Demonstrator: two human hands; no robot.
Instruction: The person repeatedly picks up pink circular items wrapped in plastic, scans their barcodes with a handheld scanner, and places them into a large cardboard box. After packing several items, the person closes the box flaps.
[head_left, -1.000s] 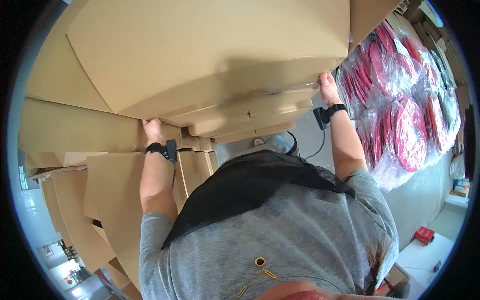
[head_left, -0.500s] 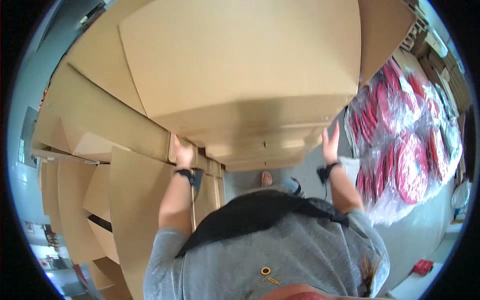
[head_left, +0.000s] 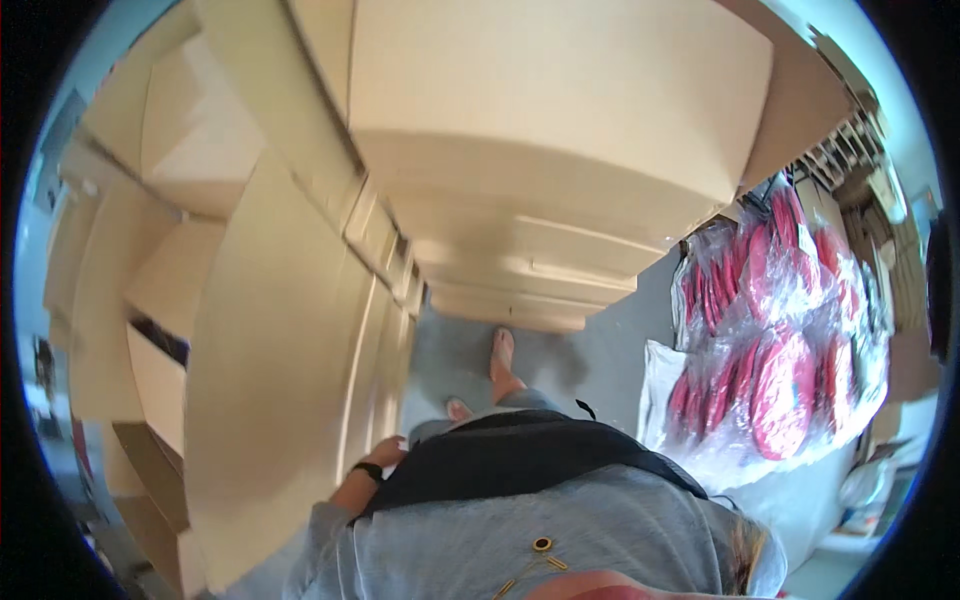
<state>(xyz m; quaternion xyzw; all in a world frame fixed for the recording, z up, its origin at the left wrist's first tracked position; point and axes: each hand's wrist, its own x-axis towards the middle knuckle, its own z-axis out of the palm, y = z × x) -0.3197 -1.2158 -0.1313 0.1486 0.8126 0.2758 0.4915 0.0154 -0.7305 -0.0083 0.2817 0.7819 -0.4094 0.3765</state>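
A tall stack of cardboard boxes (head_left: 560, 90) stands in front of me, with the shaded lower faces of more boxes under the top one. My left hand (head_left: 388, 452) is low at my left side, a dark band on its wrist. It is close to the lower left cardboard boxes (head_left: 270, 380) and the edge of my black apron (head_left: 520, 450). The fingers are small and blurred, so their pose is unclear, and nothing shows in them. My right hand is out of sight. Neither hand is on the front stack.
Clear plastic bags of red, rounded flat items (head_left: 780, 390) lie to the right. Open-flapped cartons (head_left: 160, 380) stand at the far left. Grey floor (head_left: 600, 370) shows between the stacks, with my feet on it. Flattened cardboard (head_left: 905, 290) stands along the far right.
Both hands have left the lower edge of the front boxes. The left has dropped back to my side; the right has gone out of view. My view has shifted, and both feet now show.
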